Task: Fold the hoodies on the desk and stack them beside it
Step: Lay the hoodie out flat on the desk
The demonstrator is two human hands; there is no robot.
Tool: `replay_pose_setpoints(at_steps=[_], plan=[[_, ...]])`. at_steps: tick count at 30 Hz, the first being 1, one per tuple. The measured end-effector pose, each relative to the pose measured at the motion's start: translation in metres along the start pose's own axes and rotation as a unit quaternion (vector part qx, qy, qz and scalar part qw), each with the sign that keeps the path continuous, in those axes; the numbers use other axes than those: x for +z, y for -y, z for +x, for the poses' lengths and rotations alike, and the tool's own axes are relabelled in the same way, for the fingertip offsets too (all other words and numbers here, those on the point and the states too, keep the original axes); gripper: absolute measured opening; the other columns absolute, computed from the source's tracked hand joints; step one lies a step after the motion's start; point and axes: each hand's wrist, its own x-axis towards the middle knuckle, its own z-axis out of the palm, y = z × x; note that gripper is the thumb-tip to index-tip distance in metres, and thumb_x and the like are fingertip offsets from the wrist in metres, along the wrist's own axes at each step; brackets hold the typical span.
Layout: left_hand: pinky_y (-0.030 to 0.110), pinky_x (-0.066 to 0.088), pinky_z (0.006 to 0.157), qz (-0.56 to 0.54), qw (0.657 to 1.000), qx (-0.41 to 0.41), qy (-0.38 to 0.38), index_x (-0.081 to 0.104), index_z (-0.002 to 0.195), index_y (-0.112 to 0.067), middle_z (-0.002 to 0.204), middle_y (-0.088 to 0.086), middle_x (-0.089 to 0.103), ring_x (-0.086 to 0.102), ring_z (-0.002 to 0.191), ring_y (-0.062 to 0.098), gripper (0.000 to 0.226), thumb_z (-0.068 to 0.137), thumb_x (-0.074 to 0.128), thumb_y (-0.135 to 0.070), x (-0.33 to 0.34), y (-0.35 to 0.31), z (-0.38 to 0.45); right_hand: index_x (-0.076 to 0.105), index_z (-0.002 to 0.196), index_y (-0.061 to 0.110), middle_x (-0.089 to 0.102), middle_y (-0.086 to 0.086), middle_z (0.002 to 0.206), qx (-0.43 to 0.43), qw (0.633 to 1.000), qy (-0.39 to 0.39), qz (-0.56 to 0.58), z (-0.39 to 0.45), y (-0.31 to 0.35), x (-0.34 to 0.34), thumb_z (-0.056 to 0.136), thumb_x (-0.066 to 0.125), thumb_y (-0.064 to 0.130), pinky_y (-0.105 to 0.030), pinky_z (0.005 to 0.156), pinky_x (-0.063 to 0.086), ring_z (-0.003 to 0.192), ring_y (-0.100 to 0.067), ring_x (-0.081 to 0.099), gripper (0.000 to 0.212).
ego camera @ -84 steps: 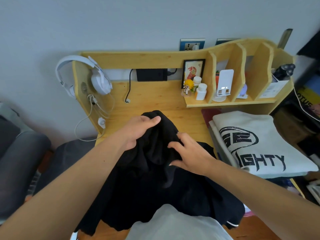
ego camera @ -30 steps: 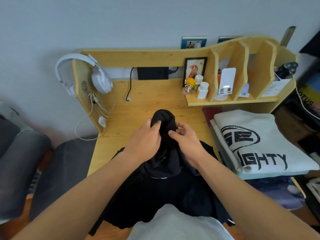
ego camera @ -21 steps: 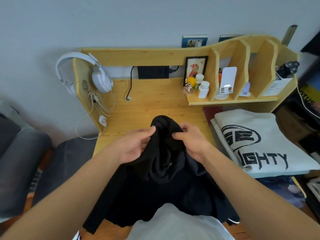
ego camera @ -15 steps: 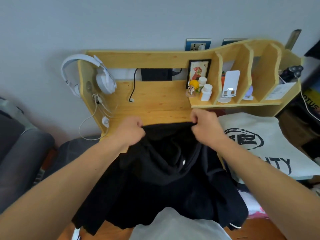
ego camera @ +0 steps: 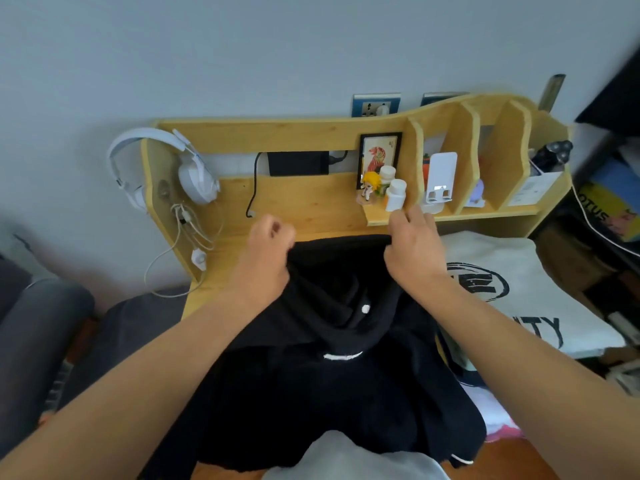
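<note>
Head camera looked down at two bare arms over a wooden desk (ego camera: 311, 202). A moment before, both hands had been bunched close together on the hood of the black hoodie (ego camera: 332, 358). Now they had moved apart and pulled the hood's top edge out wide and flat. That looked like a good sign: the hoodie was being spread out, so the folding could probably start soon.

The left hand (ego camera: 266, 258) was curled into a fist round the black cloth, at the left end of that edge. The right hand (ego camera: 412, 251) pinched the same edge at its right end, with some fingers sticking up. The stretched edge ran straight between the two hands. The rest of the hoodie hung below the hands and under both wrists, toward the person's body, and drooped off the near side of the desk.

Just to the right of the right hand lay a white hoodie (ego camera: 512, 292) with black letters, already folded. The right arm covered part of it. Behind the left hand, white headphones (ego camera: 194, 174) hung on the desk's side.
</note>
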Motion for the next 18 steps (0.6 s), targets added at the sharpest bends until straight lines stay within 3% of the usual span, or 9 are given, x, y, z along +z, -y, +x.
replay_pose_setpoints(at_steps=[2, 5, 7, 8, 9, 11, 14, 16, 18], plan=[[0.035, 0.053, 0.078, -0.019, 0.999, 0.029, -0.003, 0.047, 0.098, -0.011, 0.128, 0.012, 0.040, 0.049, 0.110, 0.024, 0.044, 0.073, 0.060, 0.022, -0.008, 0.014, -0.004, 0.050, 0.096, 0.007, 0.049, -0.012, 0.106, -0.012, 0.999, 0.012, 0.027, 0.000, -0.004, -0.004, 0.078, 0.057, -0.009, -0.036, 0.069, 0.037, 0.085, -0.032, 0.050, 0.025], [0.031, 0.050, 0.072, 0.007, 0.989, 0.145, 0.027, 0.057, 0.115, -0.008, 0.137, 0.007, 0.047, 0.046, 0.101, 0.015, 0.035, 0.084, 0.061, 0.006, -0.025, 0.014, -0.018, 0.050, 0.092, 0.013, 0.053, -0.006, 0.096, 0.102, 0.983, 0.079, 0.132, 0.019, -0.019, -0.020, 0.078, 0.058, -0.009, -0.035, 0.065, 0.040, 0.086, -0.028, 0.055, 0.027], [0.029, 0.054, 0.077, 0.019, 0.969, 0.231, 0.090, 0.066, 0.103, -0.012, 0.143, 0.003, 0.046, 0.048, 0.121, 0.020, 0.022, 0.086, 0.057, -0.001, -0.033, 0.009, -0.025, 0.050, 0.089, 0.017, 0.057, -0.006, 0.095, 0.121, 0.967, 0.096, 0.205, 0.023, -0.020, -0.026, 0.077, 0.062, -0.010, -0.032, 0.062, 0.045, 0.088, -0.026, 0.057, 0.032], [0.028, 0.054, 0.079, 0.032, 0.959, 0.255, 0.115, 0.069, 0.092, -0.015, 0.149, 0.006, 0.042, 0.044, 0.130, 0.023, 0.021, 0.083, 0.058, 0.000, -0.030, 0.012, -0.027, 0.048, 0.087, 0.021, 0.058, -0.006, 0.099, 0.083, 0.968, 0.095, 0.217, 0.020, -0.016, -0.030, 0.076, 0.065, -0.011, -0.033, 0.066, 0.049, 0.090, -0.025, 0.058, 0.038], [0.029, 0.055, 0.084, 0.040, 0.963, 0.226, 0.142, 0.073, 0.089, -0.019, 0.154, 0.007, 0.036, 0.041, 0.134, 0.024, 0.024, 0.083, 0.061, 0.001, -0.026, 0.020, -0.028, 0.045, 0.084, 0.026, 0.057, -0.005, 0.103, 0.019, 0.970, 0.095, 0.223, 0.013, -0.011, -0.035, 0.074, 0.067, -0.012, -0.036, 0.072, 0.051, 0.092, -0.024, 0.057, 0.046], [0.037, 0.054, 0.092, 0.071, 0.985, 0.060, 0.147, 0.078, 0.106, -0.029, 0.155, 0.006, 0.035, 0.042, 0.131, 0.027, 0.035, 0.089, 0.063, -0.001, -0.019, 0.041, -0.025, 0.040, 0.083, 0.031, 0.050, 0.001, 0.110, -0.148, 0.961, 0.115, 0.202, -0.009, 0.002, -0.044, 0.074, 0.069, -0.011, -0.038, 0.079, 0.052, 0.092, -0.019, 0.054, 0.052], [0.037, 0.046, 0.066, 0.135, 0.966, -0.155, 0.156, 0.075, 0.108, -0.022, 0.109, 0.005, 0.048, 0.057, 0.090, 0.028, 0.024, 0.099, 0.054, -0.015, -0.014, 0.042, -0.021, 0.042, 0.080, 0.026, 0.039, 0.003, 0.128, -0.352, 0.917, 0.182, 0.049, -0.050, 0.025, -0.035, 0.078, 0.064, -0.005, -0.031, 0.070, 0.051, 0.091, -0.019, 0.053, 0.039], [0.037, 0.042, 0.065, 0.108, 0.956, -0.234, 0.139, 0.069, 0.108, -0.015, 0.103, 0.006, 0.046, 0.058, 0.090, 0.034, 0.024, 0.099, 0.049, -0.026, -0.012, 0.032, -0.022, 0.050, 0.078, 0.020, 0.040, -0.005, 0.135, -0.363, 0.915, 0.175, -0.035, -0.064, 0.038, -0.021, 0.074, 0.070, -0.004, -0.034, 0.069, 0.053, 0.101, -0.027, 0.053, 0.032], [0.039, 0.046, 0.071, 0.077, 0.948, -0.266, 0.154, 0.055, 0.134, -0.023, 0.119, 0.009, 0.042, 0.055, 0.102, 0.036, 0.040, 0.096, 0.053, -0.036, -0.001, 0.025, -0.035, 0.068, 0.090, 0.012, 0.043, -0.012, 0.134, -0.266, 0.951, 0.122, -0.096, -0.063, 0.043, -0.017, 0.072, 0.076, -0.003, -0.038, 0.074, 0.056, 0.112, -0.032, 0.050, 0.025]])
